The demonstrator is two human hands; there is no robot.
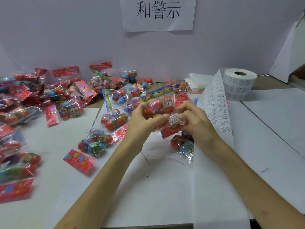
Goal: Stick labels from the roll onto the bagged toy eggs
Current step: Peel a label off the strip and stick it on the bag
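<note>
Both hands hold one clear bag of toy eggs above the table's middle. My left hand grips its left side, thumb across the front. My right hand grips the right side, its thumb and fingers on a small white warning label that lies on the bag's front. The label roll stands at the back right. Its printed strip trails down toward me past my right wrist.
Many bagged eggs with red flowered header cards are heaped over the left and back of the white table. Another bag lies just under my right hand. Loose eggs sit by the grey back wall. A paper sign hangs above.
</note>
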